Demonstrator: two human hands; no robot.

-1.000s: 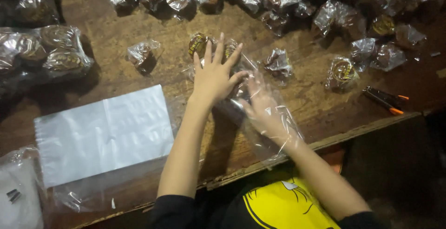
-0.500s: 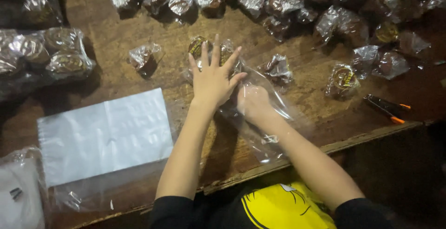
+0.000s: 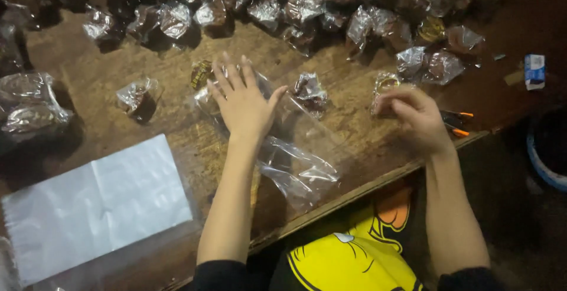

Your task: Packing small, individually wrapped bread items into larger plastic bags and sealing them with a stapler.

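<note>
The left hand [image 3: 245,103] lies flat with its fingers spread wide, pressing down on a big clear plastic bag [image 3: 295,170] on the brown wooden bench [image 3: 348,143]. Inside the bag, under the fingertips, sit a few small round brown cakes in shiny wrap [image 3: 204,75], and 1 shows a round gold label. The bag's open end trails back toward the person, past the wrist.

The right hand [image 3: 416,117] is off to the right, well apart from the bag. Its fingers are curled and pinch 1 small wrapped cake with a gold round label [image 3: 384,84]. Just right of this hand lies a dark tool with orange tips [image 3: 458,121].

Between the 2 hands rests 1 more wrapped brown cake [image 3: 310,90]. Left of the left hand is another single wrapped cake [image 3: 136,95]. Beyond both hands is a long heap of wrapped cakes [image 3: 295,7]. Near the left elbow lies a flat stack of white plastic bags [image 3: 94,205]. Far right sits a small white and blue box [image 3: 534,69].
</note>
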